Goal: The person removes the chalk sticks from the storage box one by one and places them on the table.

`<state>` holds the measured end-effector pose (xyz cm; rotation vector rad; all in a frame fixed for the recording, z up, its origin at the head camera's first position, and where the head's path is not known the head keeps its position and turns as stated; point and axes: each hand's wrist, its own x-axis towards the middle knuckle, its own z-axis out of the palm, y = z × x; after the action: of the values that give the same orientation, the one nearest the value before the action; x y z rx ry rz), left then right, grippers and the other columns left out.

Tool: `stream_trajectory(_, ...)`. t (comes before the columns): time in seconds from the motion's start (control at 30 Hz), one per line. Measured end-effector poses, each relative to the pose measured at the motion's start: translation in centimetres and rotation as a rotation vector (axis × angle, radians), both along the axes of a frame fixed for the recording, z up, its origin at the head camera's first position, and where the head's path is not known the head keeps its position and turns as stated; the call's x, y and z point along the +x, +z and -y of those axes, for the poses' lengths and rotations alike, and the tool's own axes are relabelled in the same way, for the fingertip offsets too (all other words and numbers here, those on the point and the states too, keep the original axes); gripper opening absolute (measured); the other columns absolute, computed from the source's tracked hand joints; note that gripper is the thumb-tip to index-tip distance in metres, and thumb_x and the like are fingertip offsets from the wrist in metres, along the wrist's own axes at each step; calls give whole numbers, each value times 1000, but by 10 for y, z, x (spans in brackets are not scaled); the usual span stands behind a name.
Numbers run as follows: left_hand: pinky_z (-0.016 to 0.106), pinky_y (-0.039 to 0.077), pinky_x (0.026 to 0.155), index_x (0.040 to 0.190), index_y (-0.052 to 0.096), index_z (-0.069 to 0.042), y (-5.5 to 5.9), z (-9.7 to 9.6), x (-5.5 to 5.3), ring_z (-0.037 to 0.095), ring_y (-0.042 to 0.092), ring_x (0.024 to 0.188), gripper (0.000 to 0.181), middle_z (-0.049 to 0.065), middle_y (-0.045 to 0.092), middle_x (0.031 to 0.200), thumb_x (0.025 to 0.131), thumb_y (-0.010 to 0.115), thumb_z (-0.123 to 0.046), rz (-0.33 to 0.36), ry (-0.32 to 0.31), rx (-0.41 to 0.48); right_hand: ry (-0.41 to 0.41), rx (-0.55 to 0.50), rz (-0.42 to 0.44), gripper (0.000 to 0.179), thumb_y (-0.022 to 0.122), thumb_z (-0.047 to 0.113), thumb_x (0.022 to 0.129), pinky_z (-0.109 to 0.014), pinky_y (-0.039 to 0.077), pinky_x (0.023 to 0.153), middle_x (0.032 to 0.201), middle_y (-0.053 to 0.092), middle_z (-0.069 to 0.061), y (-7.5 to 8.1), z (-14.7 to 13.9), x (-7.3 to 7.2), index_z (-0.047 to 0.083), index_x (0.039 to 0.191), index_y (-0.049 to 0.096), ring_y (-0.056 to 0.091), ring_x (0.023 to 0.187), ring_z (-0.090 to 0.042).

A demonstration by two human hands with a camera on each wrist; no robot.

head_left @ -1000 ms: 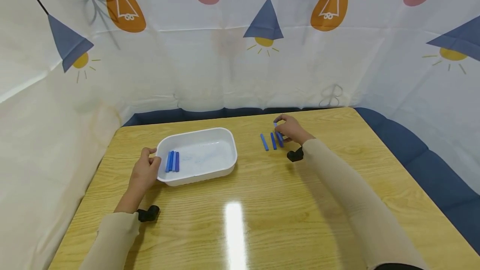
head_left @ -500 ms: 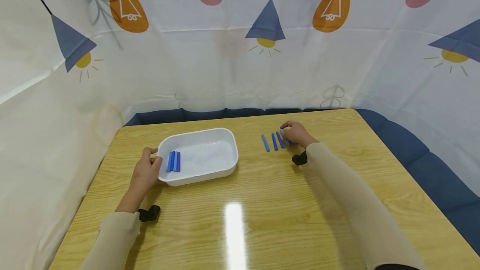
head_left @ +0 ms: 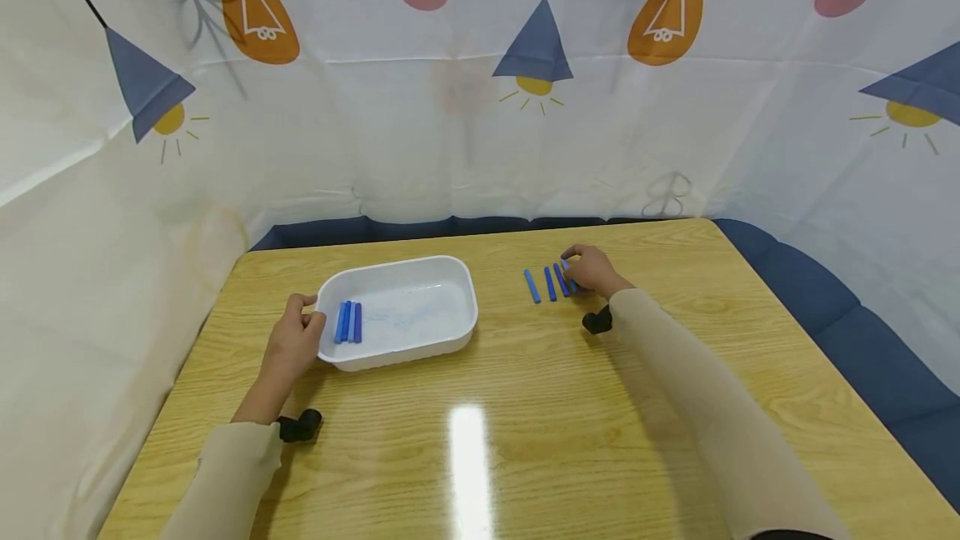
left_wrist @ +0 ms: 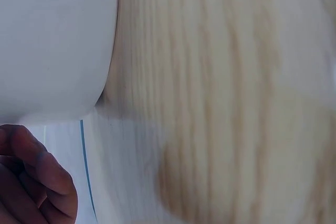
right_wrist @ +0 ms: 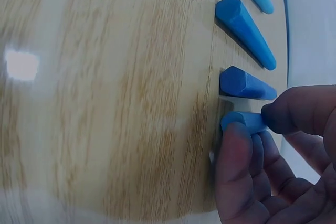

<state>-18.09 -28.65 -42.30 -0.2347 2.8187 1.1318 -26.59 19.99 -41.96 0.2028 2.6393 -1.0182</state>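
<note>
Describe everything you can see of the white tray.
The white tray is a shallow rounded rectangle with a raised rim and smooth walls that look like plastic. Faint bluish smudges mark its floor. It sits upright on the wooden table, its right end angled slightly away from the person. The left hand touches its left end. Inside, near that end, four blue-to-purple sticks lie side by side.

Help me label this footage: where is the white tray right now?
In the head view, the white tray sits left of centre on the wooden table, between the left hand and the blue sticks outside it.
</note>
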Motion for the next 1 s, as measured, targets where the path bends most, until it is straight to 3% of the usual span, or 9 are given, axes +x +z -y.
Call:
stream_trajectory(0.37, 40, 49, 82, 145, 28, -8, 1, -1, 1, 32, 54, 100, 53, 25, 55, 123, 99, 30, -32, 11, 2, 3, -33, -16, -30, 43, 50, 17, 93, -31, 48, 56, 61, 49, 1, 5, -2, 6, 4, 133, 53, 44, 52, -12)
stream_trajectory(0.57, 42, 49, 86, 146, 27, -8, 1, 0, 0, 33, 53, 102, 53, 25, 54, 125, 99, 30, -33, 24, 4, 3, -45, 1, -94, 41, 50, 23, 93, -32, 49, 64, 102, 62, -15, 11, -1, 13, 3, 128, 57, 55, 73, -19)
stream_trajectory(0.67, 40, 49, 84, 146, 27, -8, 1, 0, 0, 32, 53, 102, 54, 25, 53, 125, 99, 31, -34, 28, 1, -1, -62, -34, -112, 39, 51, 26, 95, -33, 50, 68, 116, 59, -20, 10, -2, 13, 5, 126, 59, 59, 84, -24)
stream_trajectory(0.87, 49, 48, 93, 146, 27, -7, 2, 0, -2, 35, 54, 107, 54, 27, 52, 130, 99, 30, -33, 23, -14, 1, -132, -176, -119, 38, 52, 27, 94, -37, 54, 74, 116, 60, -19, 8, -4, 12, 5, 123, 61, 63, 97, -32)
stream_trajectory(1.0, 48, 48, 92, 146, 27, -7, 2, 1, -3, 35, 54, 107, 54, 28, 52, 130, 99, 30, -33, 20, -29, -7, -156, -236, -127, 37, 54, 20, 94, -40, 55, 82, 120, 60, -23, 9, -5, 12, 0, 125, 60, 63, 104, -36)
